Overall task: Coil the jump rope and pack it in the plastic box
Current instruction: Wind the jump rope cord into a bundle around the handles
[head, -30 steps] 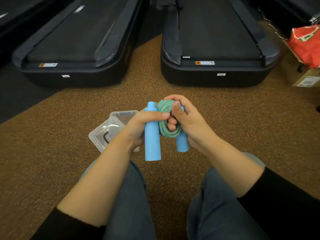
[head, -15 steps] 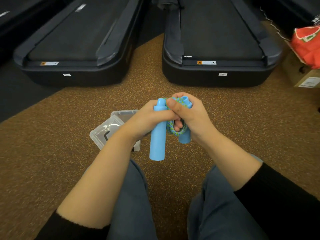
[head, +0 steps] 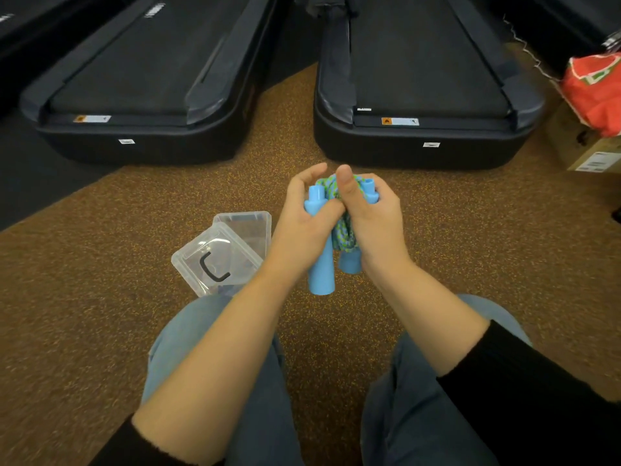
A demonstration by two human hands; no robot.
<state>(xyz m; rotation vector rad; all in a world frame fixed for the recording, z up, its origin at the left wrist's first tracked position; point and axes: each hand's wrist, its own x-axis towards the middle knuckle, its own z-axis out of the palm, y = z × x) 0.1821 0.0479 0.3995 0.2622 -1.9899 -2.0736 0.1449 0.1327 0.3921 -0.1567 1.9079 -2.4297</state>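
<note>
The jump rope (head: 344, 233) has a green-and-blue braided cord, coiled in a bundle between its two light blue handles. My left hand (head: 302, 223) grips the left handle (head: 321, 274), which points down. My right hand (head: 371, 223) grips the right handle (head: 351, 264) and the coiled cord, with the thumb up over the bundle. Both hands hold the rope above the floor in front of my knees. The clear plastic box (head: 250, 222) sits open on the floor to the left of my hands, and its clear lid (head: 198, 260) with a black handle leans against it.
Two black treadmills (head: 141, 95) (head: 423, 95) stand side by side just ahead. A red bag (head: 594, 89) rests on a cardboard box (head: 591, 153) at the right edge. The floor is brown speckled rubber (head: 100, 314). My knees in blue jeans (head: 215, 331) fill the bottom.
Both hands have closed in together around the coiled cord and handles. The right thumb has come up over the bundle, and the left fingers have lifted.
</note>
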